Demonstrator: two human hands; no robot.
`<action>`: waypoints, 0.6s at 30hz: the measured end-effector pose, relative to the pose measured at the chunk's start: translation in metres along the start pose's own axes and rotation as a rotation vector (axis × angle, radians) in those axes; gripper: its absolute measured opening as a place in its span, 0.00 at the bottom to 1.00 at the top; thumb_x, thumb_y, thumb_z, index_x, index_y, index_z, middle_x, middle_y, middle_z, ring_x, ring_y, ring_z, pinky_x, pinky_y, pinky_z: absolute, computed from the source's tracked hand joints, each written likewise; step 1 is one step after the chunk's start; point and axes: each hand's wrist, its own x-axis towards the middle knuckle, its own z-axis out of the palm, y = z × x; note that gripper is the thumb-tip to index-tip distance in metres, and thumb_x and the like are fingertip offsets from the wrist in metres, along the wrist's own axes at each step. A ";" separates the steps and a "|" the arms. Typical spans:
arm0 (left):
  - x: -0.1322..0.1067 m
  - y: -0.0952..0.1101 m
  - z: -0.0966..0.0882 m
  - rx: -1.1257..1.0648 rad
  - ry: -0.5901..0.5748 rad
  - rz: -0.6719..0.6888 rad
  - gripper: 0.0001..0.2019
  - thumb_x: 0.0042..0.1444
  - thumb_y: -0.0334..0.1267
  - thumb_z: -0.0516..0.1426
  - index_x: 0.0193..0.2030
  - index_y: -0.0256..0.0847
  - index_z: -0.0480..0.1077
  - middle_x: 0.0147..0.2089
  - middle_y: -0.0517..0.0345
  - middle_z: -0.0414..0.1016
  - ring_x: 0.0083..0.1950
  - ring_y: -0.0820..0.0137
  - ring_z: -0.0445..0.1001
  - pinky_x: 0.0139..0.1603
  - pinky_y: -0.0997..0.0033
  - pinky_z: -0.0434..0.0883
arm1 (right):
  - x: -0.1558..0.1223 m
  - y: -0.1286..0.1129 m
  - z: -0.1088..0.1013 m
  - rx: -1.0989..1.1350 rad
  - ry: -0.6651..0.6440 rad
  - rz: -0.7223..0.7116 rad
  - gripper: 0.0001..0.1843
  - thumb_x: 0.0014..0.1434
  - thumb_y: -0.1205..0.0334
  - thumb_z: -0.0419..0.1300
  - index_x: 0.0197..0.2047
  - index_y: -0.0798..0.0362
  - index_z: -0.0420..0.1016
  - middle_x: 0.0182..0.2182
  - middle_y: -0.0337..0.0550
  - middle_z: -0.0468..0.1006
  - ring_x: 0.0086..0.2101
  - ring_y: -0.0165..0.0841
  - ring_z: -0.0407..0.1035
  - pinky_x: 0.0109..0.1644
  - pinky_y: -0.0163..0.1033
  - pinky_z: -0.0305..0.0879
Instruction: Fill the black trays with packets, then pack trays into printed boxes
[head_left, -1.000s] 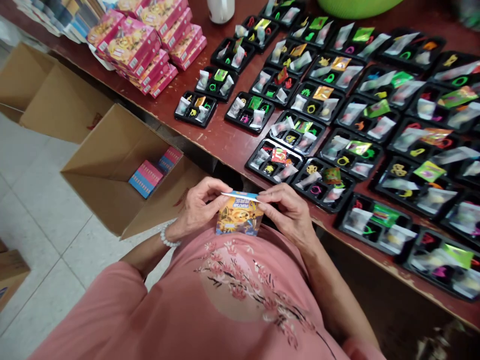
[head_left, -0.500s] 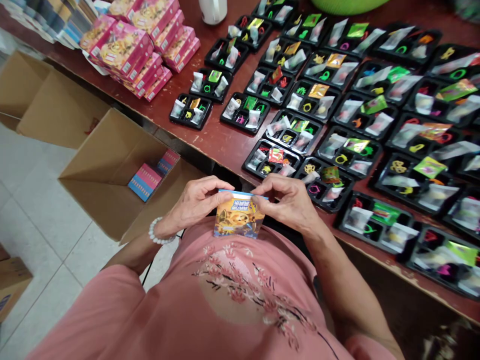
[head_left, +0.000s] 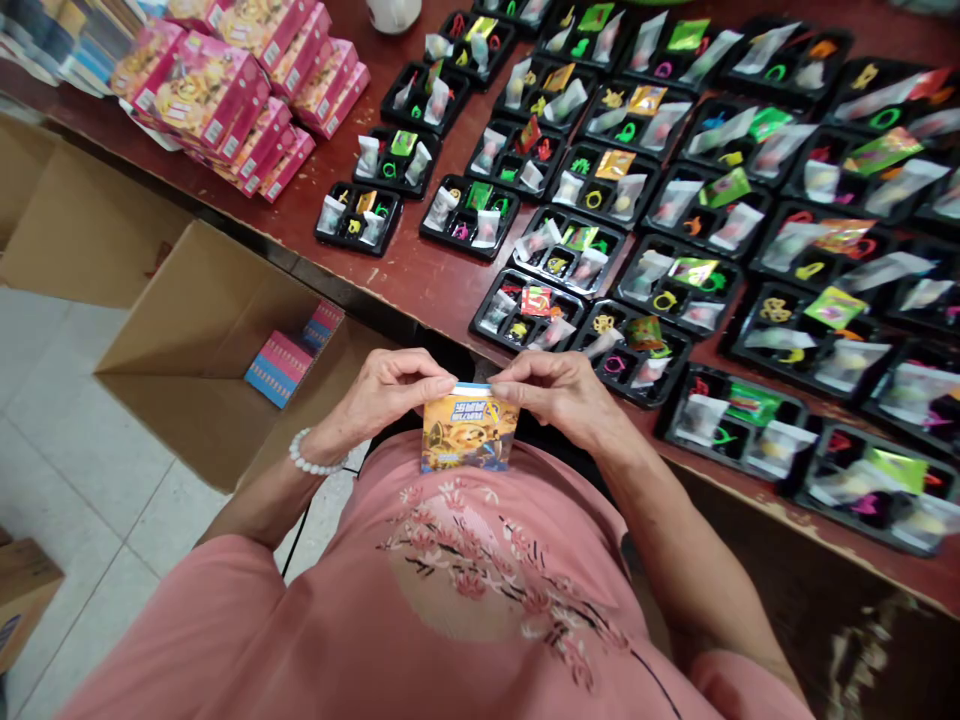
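Between both hands I hold a small printed cardboard box (head_left: 469, 435), yellow and blue with cartoon pictures, close against my shirt. My left hand (head_left: 394, 395) pinches its upper left corner between thumb and fingers; a white bead bracelet circles that wrist. At the upper right corner my right hand (head_left: 556, 392) pinches in the same way. A pale strip with a blue edge shows along the box's top, between the thumbs. Whether anything is inside the box cannot be seen.
Rows of black plastic trays (head_left: 525, 312) with small toys and wrapped packets cover much of the red table (head_left: 420, 285). Pink boxes (head_left: 214, 95) are stacked at the table's left. Beside it, an open carton (head_left: 176, 335) on the floor contains pink-and-blue boxes (head_left: 279, 368). A white cup (head_left: 394, 12) stands at the back.
The view has shifted slightly, so the table and trays appear further left. Both hands keep their pinch on the box, with the thumbs now nearer its top edge.
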 end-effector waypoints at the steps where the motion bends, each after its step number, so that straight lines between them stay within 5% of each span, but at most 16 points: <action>1: 0.000 0.000 0.000 -0.009 0.001 -0.007 0.11 0.60 0.46 0.70 0.33 0.40 0.84 0.31 0.56 0.79 0.31 0.73 0.75 0.29 0.77 0.72 | 0.002 -0.002 -0.001 0.000 -0.021 -0.001 0.12 0.55 0.52 0.74 0.33 0.53 0.87 0.27 0.41 0.83 0.24 0.28 0.70 0.29 0.34 0.67; 6: -0.002 -0.003 0.001 0.000 0.016 0.034 0.10 0.60 0.45 0.70 0.33 0.41 0.84 0.32 0.55 0.81 0.32 0.72 0.76 0.30 0.76 0.73 | 0.007 -0.007 -0.004 -0.068 -0.121 -0.071 0.13 0.57 0.52 0.73 0.30 0.53 0.85 0.29 0.42 0.83 0.29 0.31 0.75 0.34 0.36 0.72; 13: -0.016 -0.022 -0.003 0.279 0.048 0.356 0.07 0.64 0.40 0.67 0.46 0.44 0.86 0.41 0.52 0.87 0.39 0.69 0.84 0.40 0.72 0.80 | -0.013 0.021 0.008 -0.129 -0.010 -0.319 0.15 0.68 0.47 0.67 0.43 0.49 0.88 0.45 0.47 0.87 0.45 0.37 0.81 0.51 0.44 0.78; 18: -0.020 -0.023 -0.001 0.439 0.062 0.523 0.11 0.65 0.34 0.66 0.52 0.43 0.84 0.46 0.50 0.88 0.44 0.67 0.86 0.47 0.69 0.84 | -0.016 0.035 0.022 -0.286 0.144 -0.474 0.10 0.70 0.54 0.66 0.45 0.50 0.85 0.44 0.49 0.87 0.46 0.38 0.81 0.53 0.47 0.78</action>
